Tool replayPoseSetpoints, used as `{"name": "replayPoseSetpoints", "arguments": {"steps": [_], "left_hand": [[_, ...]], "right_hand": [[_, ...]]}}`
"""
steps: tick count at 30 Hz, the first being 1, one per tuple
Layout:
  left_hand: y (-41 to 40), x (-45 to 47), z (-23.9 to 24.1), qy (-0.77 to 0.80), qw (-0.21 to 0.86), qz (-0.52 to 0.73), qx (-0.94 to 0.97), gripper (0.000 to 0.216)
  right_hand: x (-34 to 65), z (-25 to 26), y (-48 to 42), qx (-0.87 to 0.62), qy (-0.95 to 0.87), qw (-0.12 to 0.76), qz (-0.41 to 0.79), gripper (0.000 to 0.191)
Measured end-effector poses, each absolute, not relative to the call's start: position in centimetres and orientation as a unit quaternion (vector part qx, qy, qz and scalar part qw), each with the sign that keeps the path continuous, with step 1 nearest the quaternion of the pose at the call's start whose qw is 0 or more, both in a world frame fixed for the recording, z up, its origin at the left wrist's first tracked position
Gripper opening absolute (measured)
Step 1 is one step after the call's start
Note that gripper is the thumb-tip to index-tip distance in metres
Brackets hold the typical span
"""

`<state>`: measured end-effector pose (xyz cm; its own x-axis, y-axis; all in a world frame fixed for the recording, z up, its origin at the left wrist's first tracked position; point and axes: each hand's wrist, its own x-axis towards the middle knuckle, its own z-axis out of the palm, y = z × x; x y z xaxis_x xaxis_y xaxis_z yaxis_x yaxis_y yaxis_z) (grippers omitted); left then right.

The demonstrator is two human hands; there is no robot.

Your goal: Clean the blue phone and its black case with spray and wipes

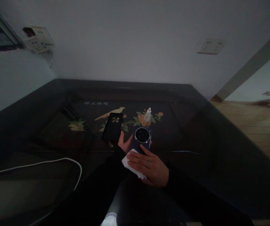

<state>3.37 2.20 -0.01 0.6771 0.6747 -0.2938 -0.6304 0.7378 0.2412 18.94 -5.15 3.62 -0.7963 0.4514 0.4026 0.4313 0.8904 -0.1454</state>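
My left hand grips a dark blue phone from beneath, its back with a large round camera ring facing up. My right hand lies over the phone's near end, fingers pressing a folded white cloth against it; a ring shows on one finger. A black phone case lies flat on the dark table just left of the phone. A small white dropper bottle stands upright just beyond the phone.
The tabletop is glossy black with a painted bird and flowers. A white cable curves across its near left part. Wall sockets sit on the back wall. Wooden floor lies to the right.
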Motion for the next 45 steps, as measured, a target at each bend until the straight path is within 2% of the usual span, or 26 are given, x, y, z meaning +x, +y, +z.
{"name": "replayPoseSetpoints", "arguments": {"steps": [2, 9, 14, 23, 29, 34, 37, 43, 45], "left_hand": [[2.3, 3.3, 0.2, 0.198, 0.911, 0.359, 0.043, 0.067], [1.2, 5.2, 0.3, 0.219, 0.888, 0.404, -0.038, 0.056], [1.1, 5.3, 0.1, 0.239, 0.895, 0.370, -0.072, 0.059], [2.8, 3.4, -0.7, 0.168, 0.892, 0.411, 0.083, 0.067], [2.4, 3.9, -1.1, 0.195, 0.895, 0.401, 0.028, 0.057], [1.6, 4.8, -0.2, 0.207, 0.888, 0.411, 0.000, 0.068], [1.3, 4.6, 0.7, 0.202, 0.884, 0.421, 0.017, 0.070], [2.0, 3.6, 1.5, 0.209, 0.888, 0.404, 0.075, 0.067], [2.1, 3.6, 1.1, 0.200, 0.892, 0.400, 0.071, 0.066]], "right_hand": [[19.3, 3.5, -4.9, -0.218, -0.953, 0.208, 0.020, 0.044], [19.1, 3.9, -4.0, -0.350, -0.913, 0.211, -0.012, 0.047], [18.6, 4.0, -4.3, -0.353, -0.912, 0.211, -0.002, 0.047], [21.2, 3.4, -3.5, -0.350, -0.890, 0.292, -0.004, 0.040], [19.2, 3.4, -3.9, -0.346, -0.910, 0.230, 0.012, 0.047], [18.6, 3.8, -4.0, -0.369, -0.905, 0.209, 0.020, 0.049], [18.7, 3.8, -4.4, -0.336, -0.918, 0.207, 0.033, 0.049], [18.9, 3.4, -5.1, -0.174, -0.962, 0.201, 0.058, 0.047], [19.2, 3.3, -4.7, -0.182, -0.961, 0.199, 0.053, 0.045]]}}
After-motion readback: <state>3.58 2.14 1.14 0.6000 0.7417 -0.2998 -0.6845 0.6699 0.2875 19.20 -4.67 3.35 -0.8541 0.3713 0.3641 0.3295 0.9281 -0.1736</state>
